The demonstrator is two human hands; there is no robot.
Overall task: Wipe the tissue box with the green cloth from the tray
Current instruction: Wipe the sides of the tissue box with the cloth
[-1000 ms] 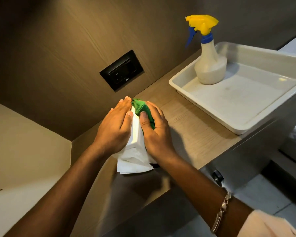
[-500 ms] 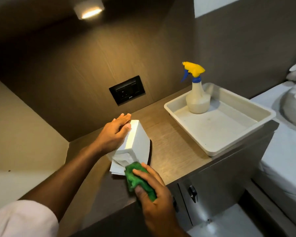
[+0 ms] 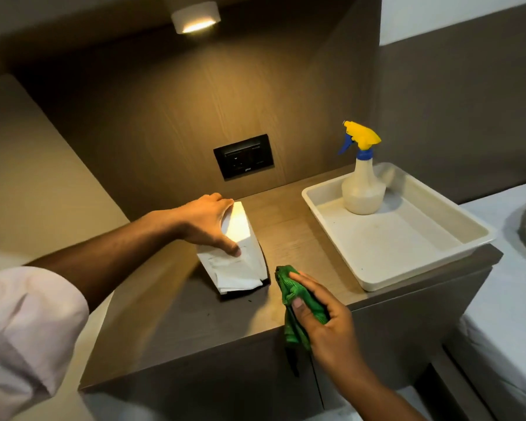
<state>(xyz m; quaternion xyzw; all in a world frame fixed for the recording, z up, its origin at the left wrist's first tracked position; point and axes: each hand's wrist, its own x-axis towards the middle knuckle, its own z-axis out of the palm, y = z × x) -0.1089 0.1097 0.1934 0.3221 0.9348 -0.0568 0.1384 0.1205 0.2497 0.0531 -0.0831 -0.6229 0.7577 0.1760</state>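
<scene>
Box [image 3: 239, 238]: white tissue box, on the shelf [image 3: 195, 314], under the left hand; a tissue sticks out of its near end.

Left hand [image 3: 208, 221]: laid over the box's far top and left side, fingers curled down, thumb tip pressing the top near the tissue. A steadying hold, not a lift.

Cloth [image 3: 298, 302]: green, bunched, clamped in the right hand, just right of the box's near end; whether it touches the box cannot be told. A tail hangs below the shelf edge.

Right hand [image 3: 325, 314]: closed round the cloth, thumb across it, fingers extended on top.

Tray [image 3: 377, 287]: white, beyond the right hand, holding only the sprayer [image 3: 363, 183].

Risks, as judged: a stroke along the near end could snag and drag out the loose tissue; a firm sideways wipe could push the light box toward the left hand's side if that hold slackens; the dangling tail may catch on the shelf edge.
</scene>
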